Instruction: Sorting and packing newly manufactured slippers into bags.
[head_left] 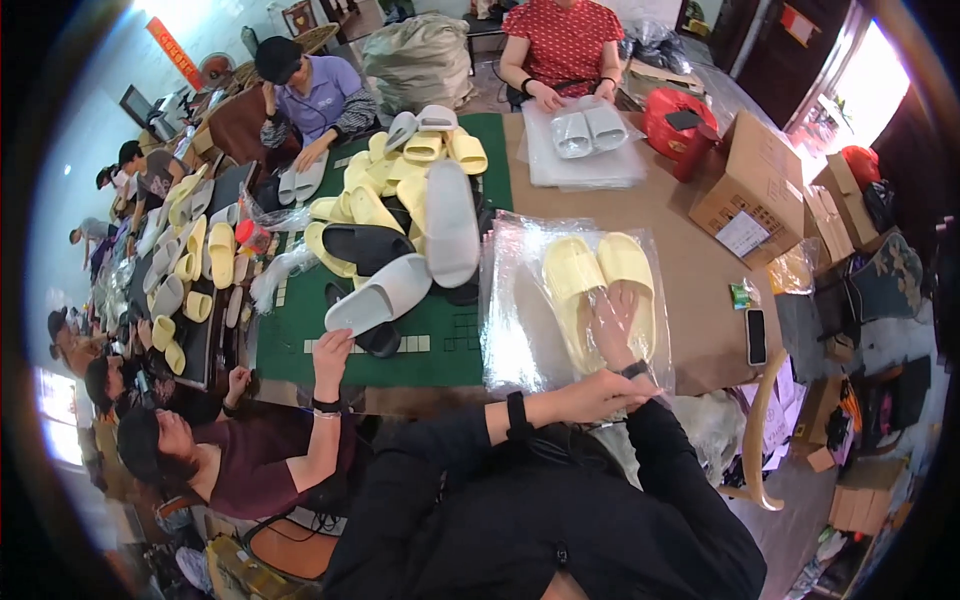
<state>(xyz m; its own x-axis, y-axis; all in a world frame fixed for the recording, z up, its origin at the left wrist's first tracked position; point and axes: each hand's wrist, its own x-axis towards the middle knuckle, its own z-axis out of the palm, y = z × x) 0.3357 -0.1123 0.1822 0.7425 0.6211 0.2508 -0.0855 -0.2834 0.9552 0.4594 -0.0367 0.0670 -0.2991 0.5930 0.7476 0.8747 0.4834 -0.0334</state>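
A pair of pale yellow slide slippers [570, 262] lies side by side in a clear plastic bag [650, 270], on top of a stack of flat clear bags [510, 330]. My right hand [614, 325] reaches into the bag. Its stretched fingers rest along the right slipper, their tips close to the strap. Across my right wrist comes my left hand [605, 393], its fingers closed at the bag's near edge. Glare on the film blurs where the plastic ends.
Loose yellow, grey and black slippers [452, 225] pile up to the left on a green mat [455, 370]. A co-worker's hand [333, 350] holds a grey one. Opposite, another person handles bagged slippers [588, 132]. A carton [750, 190], phone [756, 336] and chair [765, 430] stand rightward.
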